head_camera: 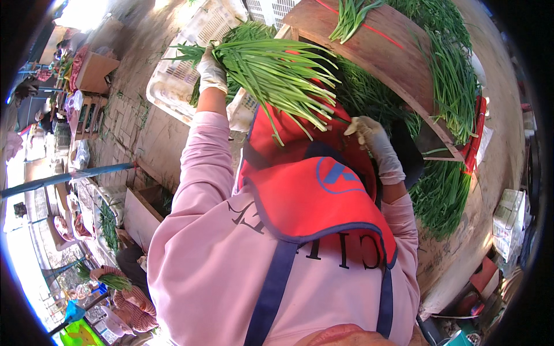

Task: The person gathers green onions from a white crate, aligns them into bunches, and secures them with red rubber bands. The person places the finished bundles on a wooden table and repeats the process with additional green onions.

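My left hand (211, 71), in a whitish glove, grips a thick bunch of garlic chives (277, 78) near its leafy end. Pale stem ends fan out to the right over the red apron (303, 186). My right hand (372, 136), also gloved, is just beyond the stem ends with its fingers curled and does not touch the bunch. A thin dark piece shows by its fingertips; whether they pinch it is unclear. Beneath the held bunch, a white plastic crate (173, 82) contains more greens (251, 31).
A wooden board stand (368, 41) curves along the upper right, bearing a small bunch of chives (350, 17) and a red strap. Loose chives (452, 82) lie at its outer side. A tied bundle (446, 199) is below. Another person (134, 307) holds greens at lower left. A blue pole (69, 179) juts in.
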A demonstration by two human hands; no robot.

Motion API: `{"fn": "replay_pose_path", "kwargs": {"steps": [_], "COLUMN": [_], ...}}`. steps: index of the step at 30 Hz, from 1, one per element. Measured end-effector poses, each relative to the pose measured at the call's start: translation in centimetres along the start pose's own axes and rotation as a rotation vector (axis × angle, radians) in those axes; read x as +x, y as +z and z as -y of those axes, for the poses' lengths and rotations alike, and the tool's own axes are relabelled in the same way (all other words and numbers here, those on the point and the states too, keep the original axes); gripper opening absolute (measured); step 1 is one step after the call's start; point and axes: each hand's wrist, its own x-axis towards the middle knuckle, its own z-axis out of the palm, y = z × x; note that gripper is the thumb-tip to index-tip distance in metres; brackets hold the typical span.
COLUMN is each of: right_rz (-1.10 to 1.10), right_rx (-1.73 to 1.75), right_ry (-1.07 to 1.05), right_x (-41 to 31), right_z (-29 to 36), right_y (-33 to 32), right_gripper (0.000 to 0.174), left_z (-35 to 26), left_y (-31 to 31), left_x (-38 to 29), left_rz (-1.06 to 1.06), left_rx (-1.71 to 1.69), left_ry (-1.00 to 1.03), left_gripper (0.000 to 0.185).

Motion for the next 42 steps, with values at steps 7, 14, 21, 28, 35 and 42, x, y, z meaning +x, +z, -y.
{"fn": "replay_pose_path", "kwargs": {"steps": [7,14,21,28,35,42], "right_rz": [-0.353,-0.043,-0.078,-0.548,-0.362,-0.475], "right_rx": [-0.812,-0.489,0.804,-0.439,-0.522,-0.099], "right_ry": [-0.853,-0.306,-0.142,-0.590,-0.479,-0.389], "right_x": [0.9,5.0,5.7,1.3,3.7,1.9], "right_z": [1.6,0.6,-1.8,-1.5,1.5,0.6], "right_y": [4.1,5.6,3.0,-1.0,3.7,1.4], "right_gripper": [0.027,0.019,0.013,0.024,0.018,0.023], "left_z": [0.9,1.0,2.9,2.7,2.5,3.5], "left_y": [-0.1,-1.0,-1.9,-2.2,-2.2,-4.0], "left_x": [0.4,-0.4,-0.4,-1.4,-1.2,-1.3], "left_rz": [-0.045,-0.114,-0.039,-0.087,-0.110,-0.095], "left_rx": [0.020,0.011,-0.129,-0.055,-0.116,-0.141], "left_ry": [0.012,0.001,-0.057,0.005,0.033,0.028], "left_gripper": [0.028,0.027,0.026,0.027,0.026,0.028]}}
